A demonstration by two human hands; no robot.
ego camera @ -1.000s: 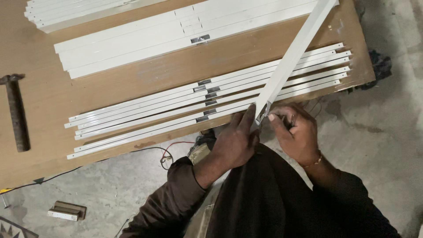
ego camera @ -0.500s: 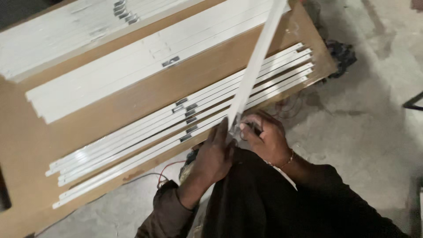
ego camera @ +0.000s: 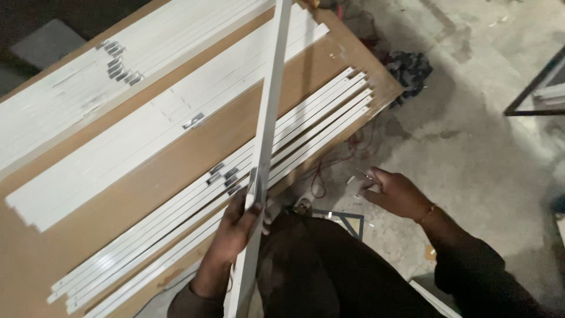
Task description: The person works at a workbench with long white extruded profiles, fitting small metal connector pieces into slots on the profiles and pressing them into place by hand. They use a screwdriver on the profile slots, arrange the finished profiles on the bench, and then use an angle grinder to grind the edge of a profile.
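Note:
My left hand (ego camera: 235, 227) grips a long white metal strip (ego camera: 269, 112) near its lower part; the strip runs steeply up across the view and passes over the wooden board (ego camera: 176, 159). My right hand (ego camera: 393, 191) is off to the right above the concrete floor, away from the strip, with a small shiny piece (ego camera: 366, 174) at its fingertips. Under the strip, a row of several white strips (ego camera: 306, 126) with small metal clips (ego camera: 226, 175) lies along the board's near edge.
More white strips are stacked at the board's middle (ego camera: 159, 126) and far side (ego camera: 88, 82). A dark rag (ego camera: 409, 68) and red wires (ego camera: 344, 153) lie on the floor past the board's corner. A black metal frame (ego camera: 535, 88) stands at the right.
My right hand has let go of the strip's end and moved right over the floor. My left hand now holds the strip alone, swung more upright. The view has shifted right.

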